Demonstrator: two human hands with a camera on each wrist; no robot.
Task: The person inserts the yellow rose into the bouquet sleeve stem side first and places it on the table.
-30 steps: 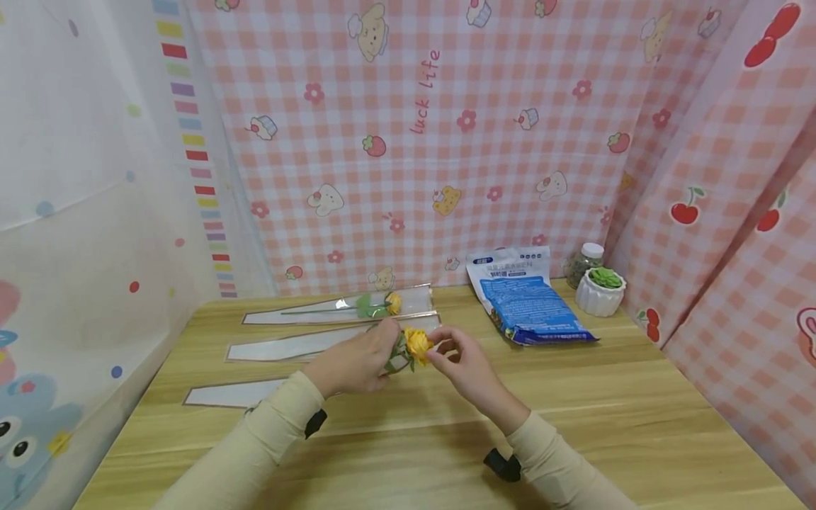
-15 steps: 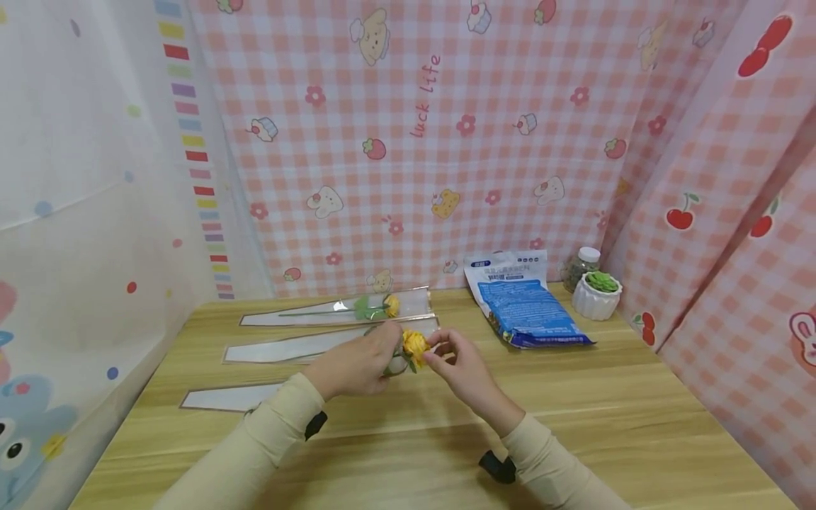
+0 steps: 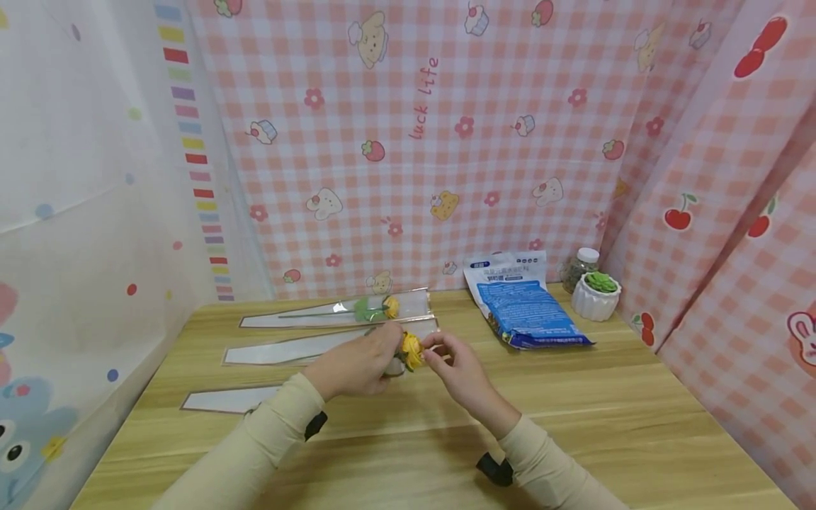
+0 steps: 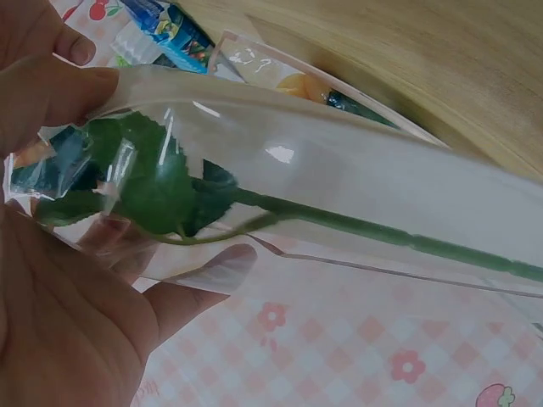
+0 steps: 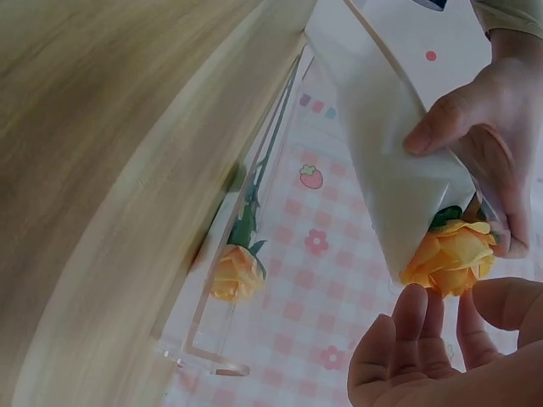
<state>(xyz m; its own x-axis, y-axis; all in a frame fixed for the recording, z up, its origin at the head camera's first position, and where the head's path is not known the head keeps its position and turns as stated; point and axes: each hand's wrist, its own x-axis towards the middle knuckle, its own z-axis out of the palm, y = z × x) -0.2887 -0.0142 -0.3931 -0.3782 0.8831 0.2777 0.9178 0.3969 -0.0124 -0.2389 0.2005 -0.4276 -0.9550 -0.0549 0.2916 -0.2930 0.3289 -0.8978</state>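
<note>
A yellow artificial rose [image 5: 454, 259] lies partly inside a clear-fronted, white-backed flower sleeve [image 5: 373, 127], its bloom at the wide mouth. In the left wrist view the green stem [image 4: 356, 225] and leaves [image 4: 153, 174] show through the film. My left hand [image 3: 360, 361] grips the sleeve near the mouth, thumb on one face and fingers on the other. At the bloom, my right hand [image 3: 465, 379] pinches the petals' outer edge with thumb and fingertips. The lower end of the nearest sleeve [image 3: 229, 400] shows left of my left forearm.
A sleeve with a yellow rose inside [image 3: 331, 312] lies at the back of the wooden table [image 3: 574, 418]. Another sleeve [image 3: 274, 348] lies before it, partly hidden by my left hand. A blue-and-white bag [image 3: 529, 308], a lidded jar [image 3: 581, 265] and a potted succulent [image 3: 597, 297] stand back right.
The bloom has shifted slightly left, closer to my left hand and the sleeve's mouth. My right hand has followed it a little leftward. The head view has tilted slightly.
</note>
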